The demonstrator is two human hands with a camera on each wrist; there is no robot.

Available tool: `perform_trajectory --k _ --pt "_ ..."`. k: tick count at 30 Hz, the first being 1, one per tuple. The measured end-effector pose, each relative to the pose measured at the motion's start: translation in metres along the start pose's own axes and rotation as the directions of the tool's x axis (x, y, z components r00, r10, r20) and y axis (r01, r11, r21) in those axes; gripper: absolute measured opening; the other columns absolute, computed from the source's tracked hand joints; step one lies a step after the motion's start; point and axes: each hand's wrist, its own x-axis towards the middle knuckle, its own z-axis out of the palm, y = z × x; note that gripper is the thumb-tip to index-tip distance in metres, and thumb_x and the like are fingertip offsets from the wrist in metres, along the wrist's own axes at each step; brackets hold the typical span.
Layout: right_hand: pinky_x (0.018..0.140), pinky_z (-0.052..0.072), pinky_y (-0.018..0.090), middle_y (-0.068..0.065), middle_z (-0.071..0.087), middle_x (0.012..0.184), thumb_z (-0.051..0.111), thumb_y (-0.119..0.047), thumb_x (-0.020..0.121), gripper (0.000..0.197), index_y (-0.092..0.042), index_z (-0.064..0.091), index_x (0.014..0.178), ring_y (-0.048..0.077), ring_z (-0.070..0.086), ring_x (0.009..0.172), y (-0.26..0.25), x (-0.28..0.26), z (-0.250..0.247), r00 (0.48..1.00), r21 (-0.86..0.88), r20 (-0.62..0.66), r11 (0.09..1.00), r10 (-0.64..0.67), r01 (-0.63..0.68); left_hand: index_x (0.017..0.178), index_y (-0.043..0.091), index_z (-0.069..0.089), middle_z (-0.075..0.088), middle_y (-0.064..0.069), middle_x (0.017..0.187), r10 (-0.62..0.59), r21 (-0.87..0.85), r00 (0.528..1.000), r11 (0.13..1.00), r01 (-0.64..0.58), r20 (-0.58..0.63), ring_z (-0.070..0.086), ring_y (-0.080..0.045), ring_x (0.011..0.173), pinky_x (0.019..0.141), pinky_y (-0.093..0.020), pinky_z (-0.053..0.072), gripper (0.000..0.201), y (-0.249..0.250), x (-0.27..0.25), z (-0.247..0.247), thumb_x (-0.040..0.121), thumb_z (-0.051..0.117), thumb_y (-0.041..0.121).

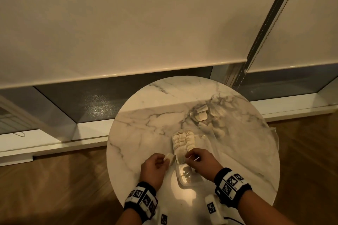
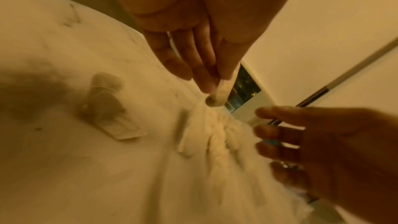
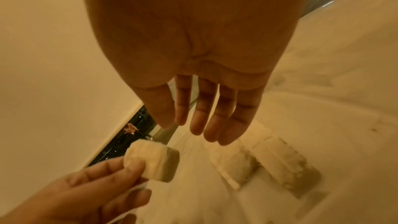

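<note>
On the round marble table (image 1: 139, 133) stands a clear plastic box (image 1: 190, 181) with rows of pale tea bags (image 1: 183, 140) in its far half. My left hand (image 1: 165, 160) pinches one pale tea bag (image 1: 169, 158) just left of the box. That same tea bag (image 3: 152, 161) appears in the right wrist view, between fingertips and thumb. My right hand (image 1: 189, 156) hovers over the box's middle. In the right wrist view its fingers (image 3: 215, 122) hang straight and hold nothing, above the tea bag rows (image 3: 275, 157).
A loose heap of tea bags (image 1: 200, 114) lies at the table's far right. A clear lid or sheet (image 1: 237, 144) sits right of the box. A darker tea bag with a paper tag (image 2: 103, 105) lies alone. Roller blinds (image 1: 128, 23) and a window sill (image 1: 91, 129) stand behind.
</note>
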Motion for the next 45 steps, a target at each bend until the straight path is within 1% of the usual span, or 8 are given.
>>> perform_trajectory --k 4,8,16,20,28,34,40,45 --pt "0.07 0.052 0.016 -0.005 0.071 0.1 0.072 -0.028 0.088 0.022 -0.028 0.07 0.109 0.01 0.068 0.087 -0.022 -0.003 0.009 0.983 0.122 0.101 0.982 -0.155 0.143 0.092 0.012 0.069 0.074 -0.005 0.076 0.021 -0.213 0.986 0.977 0.015 0.164 0.07 -0.017 0.068 0.063 -0.021 0.053 0.007 0.028 -0.005 -0.004 0.086 0.072 0.009" --pt "0.077 0.055 0.025 0.002 0.074 0.089 0.07 -0.025 0.09 0.016 -0.017 0.072 0.103 0.012 0.069 0.08 -0.032 -0.001 0.014 0.96 0.16 0.092 0.955 -0.264 0.248 0.09 0.011 0.068 0.072 -0.001 0.07 0.048 -0.262 0.981 0.965 0.003 0.189 0.067 -0.008 0.06 0.054 -0.013 0.046 0.008 0.041 -0.007 -0.003 0.09 0.065 0.004" --pt "0.079 0.057 0.042 0.006 0.074 0.076 0.071 -0.019 0.088 0.007 -0.016 0.071 0.082 0.023 0.071 0.075 -0.023 0.006 0.002 0.983 0.18 0.019 0.968 -0.181 0.175 0.091 0.016 0.07 0.074 -0.003 0.082 -0.01 -0.229 0.991 0.973 0.04 0.13 0.067 -0.017 0.071 0.058 -0.016 0.047 0.004 0.04 -0.006 0.008 0.09 0.068 0.019" --pt "0.082 0.058 0.04 0.005 0.074 0.078 0.07 -0.02 0.088 0.005 -0.018 0.072 0.083 0.024 0.071 0.078 -0.005 0.014 -0.01 0.996 0.153 -0.045 0.984 -0.08 0.086 0.099 0.027 0.066 0.066 0.011 0.1 -0.051 0.059 0.999 0.997 0.051 0.008 0.065 -0.007 0.08 0.068 -0.012 0.048 0.018 0.025 -0.002 0.017 0.083 0.075 0.026" --pt "0.062 0.049 0.021 -0.003 0.073 0.073 0.066 -0.025 0.091 0.006 -0.019 0.069 0.092 0.008 0.067 0.066 0.038 0.02 -0.031 0.983 -0.08 0.059 0.982 0.175 -0.171 0.129 0.031 0.044 0.043 0.002 0.126 -0.153 0.355 0.986 0.927 0.121 0.065 0.059 -0.017 0.101 0.093 -0.029 0.05 0.065 -0.006 -0.007 0.044 0.074 0.077 0.023" --pt "0.05 0.048 0.019 0.002 0.07 0.079 0.063 -0.015 0.089 0.009 -0.018 0.068 0.097 0.013 0.066 0.07 0.047 0.027 -0.025 0.921 -0.282 0.216 0.924 0.324 -0.258 0.131 0.029 0.044 0.044 0.0 0.131 -0.15 0.372 0.988 0.92 0.123 0.045 0.057 -0.019 0.106 0.098 -0.03 0.047 0.062 -0.012 -0.011 0.053 0.078 0.074 0.021" --pt "0.07 0.062 0.035 0.007 0.071 0.09 0.07 -0.013 0.085 0.01 -0.021 0.067 0.09 0.021 0.071 0.081 0.051 0.039 -0.022 0.908 -0.324 0.195 0.898 0.371 -0.297 0.135 0.028 0.042 0.033 0.002 0.14 -0.078 0.434 0.996 0.896 0.091 -0.049 0.041 -0.017 0.127 0.105 -0.023 0.036 0.06 -0.004 -0.02 0.056 0.082 0.07 0.027" --pt "0.075 0.062 0.037 0.005 0.07 0.092 0.073 -0.014 0.081 0.014 -0.026 0.067 0.085 0.02 0.07 0.083 0.052 0.049 -0.021 0.924 -0.376 0.128 0.879 0.361 -0.292 0.127 0.036 0.049 0.036 0.008 0.134 0.085 0.692 0.994 0.721 -0.018 -0.063 0.031 -0.019 0.128 0.108 -0.036 0.029 0.047 0.015 -0.03 0.062 0.081 0.059 0.042"
